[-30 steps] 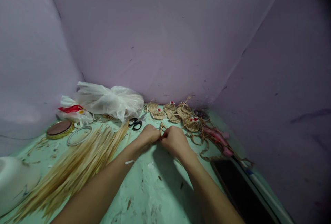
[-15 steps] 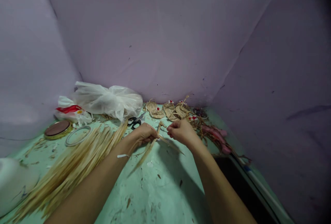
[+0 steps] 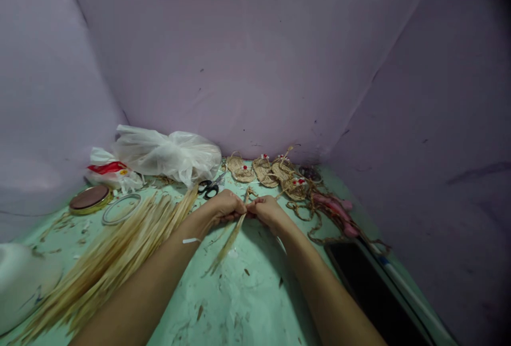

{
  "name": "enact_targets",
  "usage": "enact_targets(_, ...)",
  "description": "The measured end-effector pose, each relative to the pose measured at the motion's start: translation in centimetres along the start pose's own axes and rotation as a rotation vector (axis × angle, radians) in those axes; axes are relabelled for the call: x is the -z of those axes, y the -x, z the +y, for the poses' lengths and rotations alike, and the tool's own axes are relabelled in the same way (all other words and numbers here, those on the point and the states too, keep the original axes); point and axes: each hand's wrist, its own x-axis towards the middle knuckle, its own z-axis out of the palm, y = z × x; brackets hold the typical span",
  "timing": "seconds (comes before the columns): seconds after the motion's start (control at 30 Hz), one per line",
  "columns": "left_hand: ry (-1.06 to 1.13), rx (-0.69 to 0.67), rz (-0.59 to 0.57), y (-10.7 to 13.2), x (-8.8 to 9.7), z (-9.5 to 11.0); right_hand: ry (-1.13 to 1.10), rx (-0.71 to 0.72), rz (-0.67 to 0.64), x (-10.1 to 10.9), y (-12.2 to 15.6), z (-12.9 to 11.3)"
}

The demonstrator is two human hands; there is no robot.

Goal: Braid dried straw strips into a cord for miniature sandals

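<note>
My left hand is closed in a pinch on a strand of dried plant fibre; its loose pale ends hang down toward me. My right hand is also closed, its fingertips meeting the left ones on the same strand. A short knotted or twisted end of the fibre sticks up beyond the fingers. Black-handled scissors lie just past my left hand. Beside my left forearm spreads a bundle of long straw-coloured fibres.
Small woven slippers with red beads lie along the back wall. A white plastic bag, a round tin and a ring are at left. Twisted cord, a pink object and a dark rectangular object are at right.
My right hand has moved left and slightly down, from apart to touching my left fingers at the strand. The fibre end that stuck out to the right no longer shows.
</note>
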Motion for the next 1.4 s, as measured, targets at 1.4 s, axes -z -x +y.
enact_targets(1.4,-0.421,0.042,0.271,-0.1,-1.6,0.9,0.716,0.264,0.202,0.2,1.7,-0.9)
